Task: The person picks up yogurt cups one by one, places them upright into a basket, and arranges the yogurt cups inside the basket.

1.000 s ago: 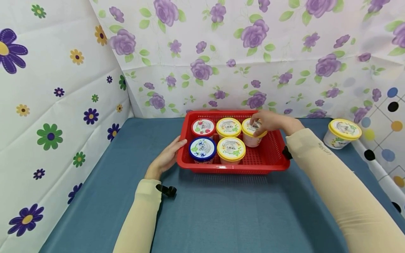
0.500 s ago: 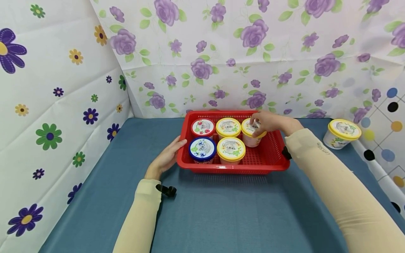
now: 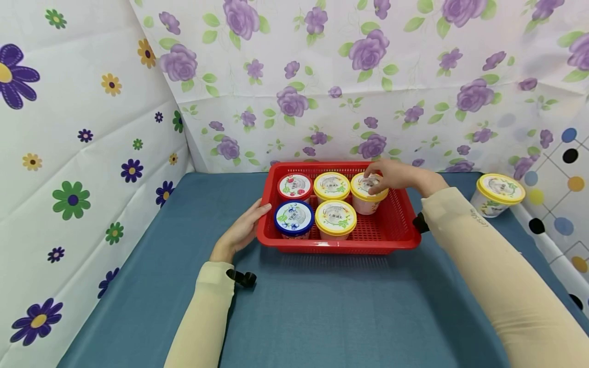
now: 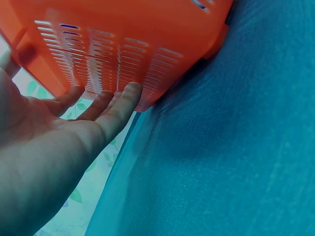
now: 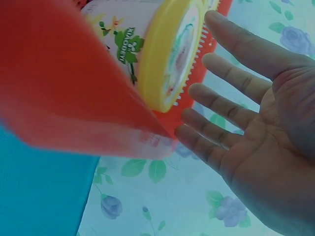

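Several round tubs stand in a red plastic basket (image 3: 340, 245) on the blue table. One has a red lid (image 3: 294, 186), one a blue lid (image 3: 294, 217), and the others yellow lids. My left hand (image 3: 241, 229) rests its straight fingers against the basket's outer left wall; in the left wrist view its fingertips (image 4: 132, 89) touch the slotted side. Over the rightmost yellow-lidded tub (image 3: 366, 202) is my right hand (image 3: 398, 175). In the right wrist view its fingers (image 5: 224, 105) are spread and nearly straight beside the lid, apparently not gripping it.
Another yellow-lidded tub (image 3: 497, 195) stands outside the basket at the table's far right. A floral sheet (image 3: 294, 87) hangs behind the table, with patterned sheets on both sides. Blue cloth (image 3: 322, 317) covers the table in front of the basket.
My right hand and wrist have shifted slightly to the right, and the fingers appear looser over the rightmost tub. My left hand and the basket look unmoved.
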`<state>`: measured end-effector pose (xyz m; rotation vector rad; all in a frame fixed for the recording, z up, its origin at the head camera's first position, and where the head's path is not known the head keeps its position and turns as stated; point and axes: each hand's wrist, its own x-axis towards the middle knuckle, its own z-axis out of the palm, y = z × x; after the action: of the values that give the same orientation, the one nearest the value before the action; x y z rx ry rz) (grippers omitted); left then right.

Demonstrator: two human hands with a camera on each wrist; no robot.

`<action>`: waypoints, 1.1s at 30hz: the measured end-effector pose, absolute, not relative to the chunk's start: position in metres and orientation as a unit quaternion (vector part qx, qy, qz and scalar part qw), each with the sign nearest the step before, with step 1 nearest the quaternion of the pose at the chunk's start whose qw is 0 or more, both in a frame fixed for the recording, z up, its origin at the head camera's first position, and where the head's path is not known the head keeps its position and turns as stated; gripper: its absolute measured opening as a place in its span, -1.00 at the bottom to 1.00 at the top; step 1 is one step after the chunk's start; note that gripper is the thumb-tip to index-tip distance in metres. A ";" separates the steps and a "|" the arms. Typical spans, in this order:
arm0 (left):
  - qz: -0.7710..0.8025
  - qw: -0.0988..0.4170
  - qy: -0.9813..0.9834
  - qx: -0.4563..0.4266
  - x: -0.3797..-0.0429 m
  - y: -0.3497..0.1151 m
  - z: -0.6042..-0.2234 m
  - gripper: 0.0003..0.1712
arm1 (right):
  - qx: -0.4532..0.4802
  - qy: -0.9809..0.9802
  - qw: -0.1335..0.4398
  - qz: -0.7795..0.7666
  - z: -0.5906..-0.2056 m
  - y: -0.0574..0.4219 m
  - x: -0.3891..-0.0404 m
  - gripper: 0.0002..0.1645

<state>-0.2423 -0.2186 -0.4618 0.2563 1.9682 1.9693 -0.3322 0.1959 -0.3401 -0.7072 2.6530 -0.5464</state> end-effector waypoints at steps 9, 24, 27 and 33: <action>0.696 0.172 0.692 0.085 -0.244 -0.220 -0.464 -0.17 | -0.246 0.934 0.145 -0.215 -0.326 0.205 -0.325 -0.42; 0.699 0.176 0.688 0.089 -0.244 -0.218 -0.463 -0.21 | -0.247 0.932 0.122 -0.235 -0.327 0.236 -0.324 -0.33; 0.699 0.176 0.687 0.089 -0.244 -0.218 -0.463 -0.21 | -0.238 0.934 0.120 -0.238 -0.328 0.244 -0.324 -0.29; 0.698 0.176 0.689 0.087 -0.243 -0.219 -0.462 -0.21 | -0.235 0.937 0.110 -0.233 -0.332 0.257 -0.324 -0.29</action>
<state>-0.2428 -0.2186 -0.4619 0.2467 1.9517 1.9758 -0.3245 0.2571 -0.3317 -0.6898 2.7537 -0.6853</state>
